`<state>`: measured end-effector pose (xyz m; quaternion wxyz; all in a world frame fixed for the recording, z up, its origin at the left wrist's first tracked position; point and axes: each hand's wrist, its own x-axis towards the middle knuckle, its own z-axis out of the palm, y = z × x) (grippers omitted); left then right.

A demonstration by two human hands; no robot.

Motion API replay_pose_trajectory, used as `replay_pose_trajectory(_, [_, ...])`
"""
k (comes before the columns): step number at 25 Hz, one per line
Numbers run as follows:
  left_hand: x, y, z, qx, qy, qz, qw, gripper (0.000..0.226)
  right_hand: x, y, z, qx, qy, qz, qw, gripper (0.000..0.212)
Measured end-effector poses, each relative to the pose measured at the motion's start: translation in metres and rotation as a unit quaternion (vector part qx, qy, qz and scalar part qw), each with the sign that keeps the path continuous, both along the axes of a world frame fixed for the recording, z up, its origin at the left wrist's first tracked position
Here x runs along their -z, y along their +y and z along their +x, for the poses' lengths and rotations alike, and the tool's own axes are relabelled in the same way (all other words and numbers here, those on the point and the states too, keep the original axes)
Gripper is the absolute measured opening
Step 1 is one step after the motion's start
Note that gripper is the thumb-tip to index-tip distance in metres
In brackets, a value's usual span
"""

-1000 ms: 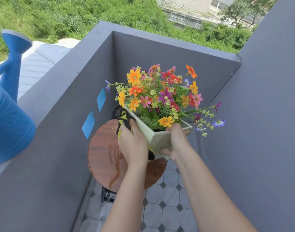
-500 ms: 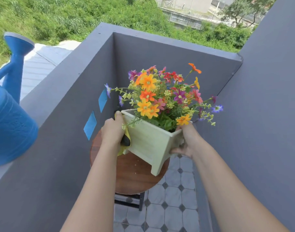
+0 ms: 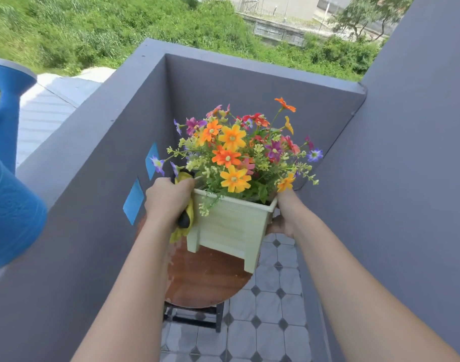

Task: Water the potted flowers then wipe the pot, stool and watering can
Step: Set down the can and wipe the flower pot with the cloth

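Your left hand (image 3: 168,199) is closed around a yellow and black cloth (image 3: 185,215) and presses it against the left side of the pot (image 3: 230,226). Your right hand (image 3: 283,215) grips the right edge of the pot, thumb on the rim and fingers under it. Between your two hands the pot is tilted, and its short square legs hang above the stool (image 3: 208,278); you cannot tell if the far legs touch the seat.

The pot is a pale green square box with ribbed walls that look like plastic. From it rise the flowers (image 3: 239,152), a thick bunch of orange, yellow, red, pink and purple blooms with small green sprigs, just above your hands.

Below your hands the stool has a round seat of reddish-brown wood, shiny and wet in streaks, on a dark frame. Under it is a floor (image 3: 265,333) of pale octagonal tiles with small dark squares.

Grey matte walls (image 3: 93,231) close the corner on the left of your left hand, behind the flowers and on the right of your right hand, so the space is narrow. Two blue tape pieces (image 3: 133,201) are stuck on the wall just beside your left hand. Well to the left of that hand, on the wall top, stands the blue plastic watering can (image 3: 9,205) with its spout up.
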<state>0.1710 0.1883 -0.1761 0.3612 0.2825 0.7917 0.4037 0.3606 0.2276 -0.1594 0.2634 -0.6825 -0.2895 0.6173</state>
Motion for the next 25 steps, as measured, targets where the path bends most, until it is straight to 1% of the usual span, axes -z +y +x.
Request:
replay_pose_trajectory(1, [-0.001, 0.000, 0.001, -0.002, 0.015, 0.004, 1.000, 0.026, -0.003, -0.001, 0.001, 0.008, 0.012, 0.011, 1.000, 0.041])
replay_pose_trajectory(3, [-0.003, -0.001, 0.004, -0.003, 0.041, 0.010, 0.999, 0.029, 0.001, -0.015, 0.001, 0.060, 0.063, 0.059, 0.994, 0.032])
replay_pose_trajectory(4, [-0.003, -0.001, 0.006, -0.002, 0.053, 0.014, 0.998, 0.034, 0.006, -0.030, 0.000, 0.090, 0.081, 0.089, 0.989, 0.032])
replay_pose_trajectory(5, [-0.003, -0.002, 0.009, -0.002, 0.064, 0.018, 0.998, 0.038, 0.011, -0.047, -0.005, 0.117, 0.083, 0.115, 0.983, 0.037])
replay_pose_trajectory(6, [-0.004, -0.004, 0.012, -0.004, 0.077, 0.022, 0.997, 0.040, 0.016, -0.066, -0.013, 0.125, 0.060, 0.131, 0.982, 0.053])
replay_pose_trajectory(7, [-0.004, -0.006, 0.015, -0.009, 0.085, 0.027, 0.996, 0.039, 0.021, -0.081, -0.023, 0.122, 0.017, 0.145, 0.982, 0.071])
replay_pose_trajectory(8, [-0.005, -0.008, 0.019, -0.015, 0.092, 0.032, 0.995, 0.037, 0.024, -0.091, -0.034, 0.112, -0.015, 0.154, 0.982, 0.085])
replay_pose_trajectory(10, [-0.007, -0.014, 0.027, -0.029, 0.103, 0.033, 0.994, 0.036, 0.027, -0.091, -0.052, 0.105, -0.050, 0.173, 0.978, 0.101])
replay_pose_trajectory(12, [-0.012, -0.022, 0.034, -0.040, 0.111, 0.034, 0.992, 0.037, 0.023, -0.077, -0.060, 0.136, -0.052, 0.143, 0.979, 0.111])
replay_pose_trajectory(15, [-0.018, -0.033, 0.049, -0.038, 0.134, 0.044, 0.989, 0.030, 0.016, -0.055, -0.059, 0.143, -0.099, 0.071, 0.982, 0.107])
replay_pose_trajectory(16, [-0.021, -0.037, 0.057, -0.031, 0.141, 0.053, 0.988, 0.030, 0.016, -0.049, -0.058, 0.149, -0.106, 0.055, 0.982, 0.109])
replay_pose_trajectory(18, [-0.027, -0.047, 0.070, -0.017, 0.146, 0.069, 0.987, 0.034, 0.014, -0.043, -0.056, 0.179, -0.094, 0.038, 0.979, 0.113])
replay_pose_trajectory(20, [-0.033, -0.051, 0.079, -0.015, 0.139, 0.076, 0.987, 0.043, 0.008, -0.039, -0.055, 0.203, -0.070, 0.033, 0.976, 0.104])
replay_pose_trajectory(22, [-0.030, -0.042, 0.076, -0.015, 0.100, 0.073, 0.992, 0.051, 0.006, -0.036, -0.047, 0.208, -0.058, 0.034, 0.976, 0.095])
replay_pose_trajectory(25, [-0.004, -0.023, 0.062, -0.009, -0.013, 0.046, 0.999, 0.053, 0.015, -0.031, -0.032, 0.201, -0.050, 0.031, 0.978, 0.074])
